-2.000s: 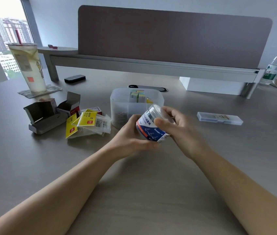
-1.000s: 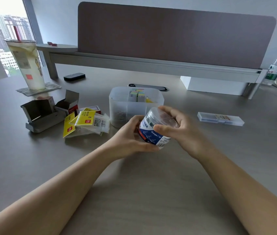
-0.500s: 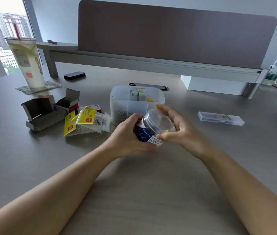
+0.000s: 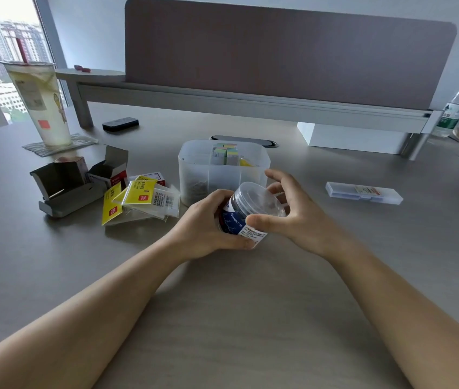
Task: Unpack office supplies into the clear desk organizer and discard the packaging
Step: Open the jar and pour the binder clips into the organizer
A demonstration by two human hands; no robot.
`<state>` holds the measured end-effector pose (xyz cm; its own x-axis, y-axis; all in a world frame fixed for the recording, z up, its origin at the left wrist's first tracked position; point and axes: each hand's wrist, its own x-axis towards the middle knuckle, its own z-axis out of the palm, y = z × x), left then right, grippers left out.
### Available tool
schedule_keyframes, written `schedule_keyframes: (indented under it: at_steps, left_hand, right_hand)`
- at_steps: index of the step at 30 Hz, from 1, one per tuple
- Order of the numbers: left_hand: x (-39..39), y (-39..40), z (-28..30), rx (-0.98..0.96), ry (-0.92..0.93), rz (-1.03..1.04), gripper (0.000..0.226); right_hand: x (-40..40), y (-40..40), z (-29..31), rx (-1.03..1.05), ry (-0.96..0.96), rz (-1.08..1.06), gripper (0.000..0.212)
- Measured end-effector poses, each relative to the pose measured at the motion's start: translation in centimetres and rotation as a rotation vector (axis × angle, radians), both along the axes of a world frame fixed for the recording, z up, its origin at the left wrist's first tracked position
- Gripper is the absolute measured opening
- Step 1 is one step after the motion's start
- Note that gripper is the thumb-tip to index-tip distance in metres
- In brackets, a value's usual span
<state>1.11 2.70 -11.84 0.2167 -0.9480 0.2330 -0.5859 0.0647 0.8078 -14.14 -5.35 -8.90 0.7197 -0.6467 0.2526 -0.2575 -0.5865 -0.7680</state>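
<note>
Since earlier, the small clear plastic jar with a blue-and-white label [image 4: 246,211] has tipped, lid toward the camera and right; left hand [image 4: 207,227] grips its body, right hand [image 4: 293,213] fingers spread around the lid, above the worktop [image 4: 222,318] before the clear desk organizer [image 4: 194,169].

Held above the desk [image 4: 222,318] at centre: jar [image 4: 246,213], between left hand [image 4: 208,226] at 9 o'clock and right hand [image 4: 293,217] at 3 o'clock. Just behind, at 12 o'clock: desk organizer [image 4: 222,169], with small packs inside. At 9 o'clock of the organizer: flat packets [image 4: 141,200], then opened boxes [image 4: 74,183] farther out. At 10 o'clock, well apart: cup [image 4: 37,102] on a mat. At 3 o'clock: flat case [image 4: 363,192]. At 2 o'clock, far: bottle [image 4: 455,108].
</note>
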Motion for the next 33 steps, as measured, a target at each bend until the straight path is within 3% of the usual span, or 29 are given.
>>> schedule_keyframes:
  at_steps: [4, 9, 12, 18, 24, 27, 30, 33]
  left_hand:
    - [0.3, 0.1, 0.0, 0.006, 0.02, -0.029, 0.087]
    - [1.1, 0.0, -0.3, 0.011, 0.128, -0.016, 0.074]
    - [1.5, 0.1, -0.2, 0.004, 0.154, 0.012, 0.071]
    - [1.8, 0.3, 0.0, -0.018, 0.216, 0.03, 0.065]
    - [1.4, 0.7, 0.1, -0.028, 0.287, 0.022, 0.069]
    - [1.1, 0.7, 0.1, -0.045, 0.346, 0.005, 0.072]
    - [0.7, 0.8, 0.2, -0.065, 0.4, -0.023, 0.062]
    - [0.2, 0.7, 0.7, -0.085, 0.437, -0.054, 0.055]
  right_hand:
    - [-0.2, -0.1, 0.1, 0.046, -0.088, 0.038, 0.069]
    - [-0.8, -0.9, 0.0, 0.076, -0.149, -0.017, 0.061]
    - [-1.8, -1.5, -0.4, 0.051, -0.05, -0.069, 0.056]
    - [-2.1, -2.0, -2.0, -0.01, 0.282, -0.113, 0.068]
    - [-2.0, -1.9, -2.4, -0.088, 0.392, -0.072, 0.067]
    - [-2.0, -1.5, -1.6, -0.117, 0.241, -0.105, 0.056]
    - [-1.5, -0.7, -0.6, 0.068, -0.111, -0.122, 0.038]
    - [-0.4, -0.3, -0.4, 0.276, -0.189, -0.043, 0.036]
